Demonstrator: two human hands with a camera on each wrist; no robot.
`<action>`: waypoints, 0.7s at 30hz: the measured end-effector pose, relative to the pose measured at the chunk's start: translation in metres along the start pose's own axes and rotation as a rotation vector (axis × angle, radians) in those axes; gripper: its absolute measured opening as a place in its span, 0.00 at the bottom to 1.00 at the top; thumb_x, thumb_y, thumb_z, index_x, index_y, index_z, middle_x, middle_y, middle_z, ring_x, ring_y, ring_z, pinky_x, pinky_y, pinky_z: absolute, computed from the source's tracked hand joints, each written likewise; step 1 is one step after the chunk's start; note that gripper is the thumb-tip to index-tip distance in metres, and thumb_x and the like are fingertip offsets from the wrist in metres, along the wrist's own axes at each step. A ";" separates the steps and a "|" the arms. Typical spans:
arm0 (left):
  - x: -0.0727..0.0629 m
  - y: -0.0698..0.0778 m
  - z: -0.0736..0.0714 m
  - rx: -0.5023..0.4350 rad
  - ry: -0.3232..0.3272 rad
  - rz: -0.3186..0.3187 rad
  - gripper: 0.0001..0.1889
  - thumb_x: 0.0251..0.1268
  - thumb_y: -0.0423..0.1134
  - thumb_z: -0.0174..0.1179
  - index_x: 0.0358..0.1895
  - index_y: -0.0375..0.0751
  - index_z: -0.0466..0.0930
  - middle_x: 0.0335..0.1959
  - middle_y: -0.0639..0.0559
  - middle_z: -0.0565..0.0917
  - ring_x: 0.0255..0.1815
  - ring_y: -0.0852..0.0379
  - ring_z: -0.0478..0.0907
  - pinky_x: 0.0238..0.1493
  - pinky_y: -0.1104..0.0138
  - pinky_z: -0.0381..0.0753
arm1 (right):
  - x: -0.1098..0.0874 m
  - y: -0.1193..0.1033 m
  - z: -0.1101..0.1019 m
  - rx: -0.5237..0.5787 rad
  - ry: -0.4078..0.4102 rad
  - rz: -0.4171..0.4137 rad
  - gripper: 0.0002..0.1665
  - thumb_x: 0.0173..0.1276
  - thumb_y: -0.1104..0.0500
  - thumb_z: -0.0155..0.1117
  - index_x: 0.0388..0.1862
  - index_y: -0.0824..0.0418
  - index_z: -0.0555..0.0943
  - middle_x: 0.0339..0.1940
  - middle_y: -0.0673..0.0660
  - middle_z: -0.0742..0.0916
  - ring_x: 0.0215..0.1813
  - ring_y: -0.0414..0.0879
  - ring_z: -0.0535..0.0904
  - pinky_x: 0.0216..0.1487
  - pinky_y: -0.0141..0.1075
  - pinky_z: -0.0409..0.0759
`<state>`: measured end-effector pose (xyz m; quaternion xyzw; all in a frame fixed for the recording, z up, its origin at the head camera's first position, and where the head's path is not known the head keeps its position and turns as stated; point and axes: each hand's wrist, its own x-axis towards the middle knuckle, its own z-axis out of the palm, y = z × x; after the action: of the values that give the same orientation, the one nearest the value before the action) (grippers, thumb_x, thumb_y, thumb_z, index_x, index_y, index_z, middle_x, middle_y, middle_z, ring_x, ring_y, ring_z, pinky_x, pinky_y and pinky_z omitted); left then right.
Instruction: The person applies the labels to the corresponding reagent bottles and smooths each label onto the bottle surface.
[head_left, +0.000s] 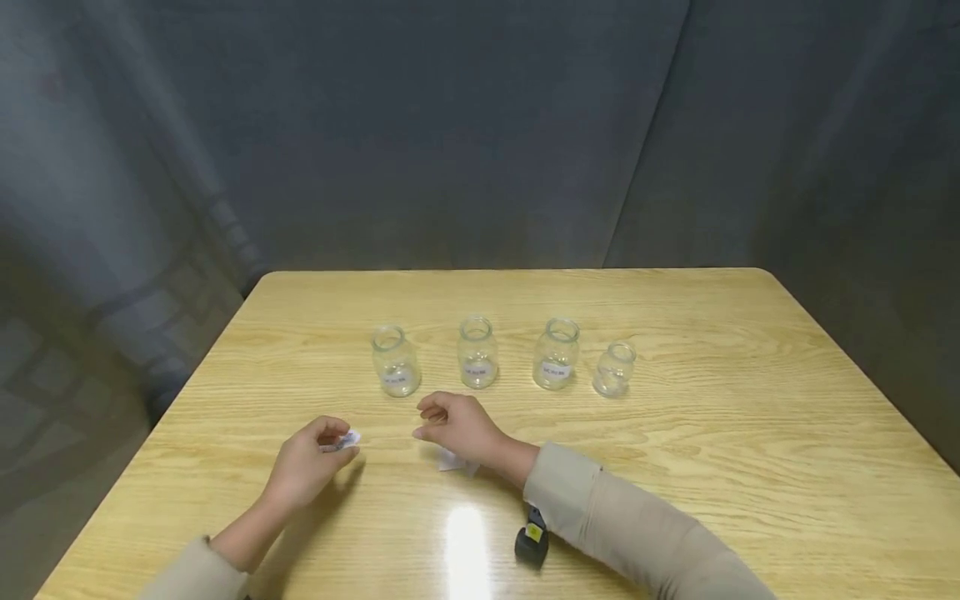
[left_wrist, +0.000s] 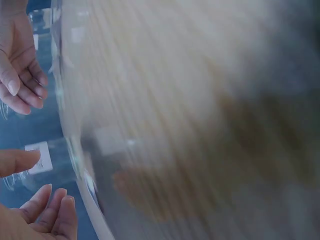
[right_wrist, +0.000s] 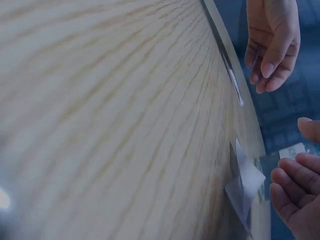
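My left hand (head_left: 309, 462) is over the left part of the table, thumb and fingers apart around a small white paper slip (head_left: 350, 438) in the head view. The right wrist view has a paper slip (right_wrist: 236, 89) lying flat on the wood below that hand. To the right, my right hand (head_left: 459, 423) hovers palm inward, fingers loosely bent, holding nothing. Folded white paper (head_left: 450, 460) lies partly hidden beneath it; the right wrist view shows this paper (right_wrist: 246, 182) standing creased on the table. Neither hand touches the jars behind.
Three glass jars with printed white labels, a left jar (head_left: 395, 362), a middle jar (head_left: 477, 346) and a right jar (head_left: 557, 352), stand in a row. A smaller jar (head_left: 615, 367) is at its right end. A black device (head_left: 531, 546) with a yellow sticker shows below the right sleeve.
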<state>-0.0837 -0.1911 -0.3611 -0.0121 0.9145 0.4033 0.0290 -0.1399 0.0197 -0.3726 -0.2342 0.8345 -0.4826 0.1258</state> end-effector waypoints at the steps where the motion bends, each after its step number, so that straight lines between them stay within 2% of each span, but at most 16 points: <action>1: 0.000 -0.002 -0.002 0.006 0.005 -0.008 0.18 0.52 0.34 0.58 0.46 0.28 0.69 0.45 0.33 0.72 0.45 0.38 0.71 0.42 0.55 0.74 | 0.002 -0.001 0.002 -0.009 -0.017 -0.004 0.21 0.55 0.58 0.61 0.47 0.67 0.73 0.41 0.57 0.80 0.43 0.45 0.75 0.42 0.30 0.73; 7: 0.000 -0.010 -0.010 0.065 0.020 -0.055 0.20 0.50 0.34 0.59 0.46 0.25 0.68 0.45 0.31 0.72 0.45 0.37 0.70 0.41 0.54 0.74 | 0.013 -0.005 0.013 -0.029 -0.096 -0.015 0.21 0.54 0.59 0.62 0.47 0.66 0.73 0.41 0.55 0.80 0.43 0.42 0.75 0.43 0.27 0.72; 12: 0.004 -0.014 -0.011 0.130 0.011 -0.099 0.25 0.47 0.38 0.63 0.46 0.24 0.67 0.41 0.32 0.74 0.41 0.40 0.71 0.38 0.55 0.73 | 0.022 -0.008 0.024 -0.094 -0.135 -0.019 0.21 0.53 0.59 0.64 0.46 0.65 0.74 0.37 0.53 0.81 0.40 0.39 0.75 0.42 0.25 0.71; 17: 0.007 -0.021 -0.008 0.209 0.002 -0.078 0.27 0.45 0.43 0.64 0.43 0.22 0.70 0.35 0.37 0.76 0.33 0.48 0.73 0.30 0.60 0.74 | 0.030 -0.010 0.033 -0.152 -0.159 -0.024 0.20 0.53 0.59 0.64 0.45 0.64 0.74 0.37 0.52 0.81 0.39 0.38 0.75 0.41 0.24 0.71; 21: 0.010 -0.024 -0.006 0.245 0.022 -0.066 0.22 0.45 0.40 0.64 0.39 0.23 0.73 0.30 0.42 0.77 0.28 0.52 0.72 0.26 0.63 0.72 | 0.037 -0.012 0.038 -0.218 -0.177 -0.052 0.20 0.53 0.58 0.64 0.45 0.63 0.74 0.37 0.51 0.81 0.39 0.37 0.74 0.40 0.22 0.70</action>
<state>-0.0925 -0.2117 -0.3756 -0.0427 0.9563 0.2871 0.0335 -0.1515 -0.0327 -0.3814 -0.3099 0.8612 -0.3696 0.1601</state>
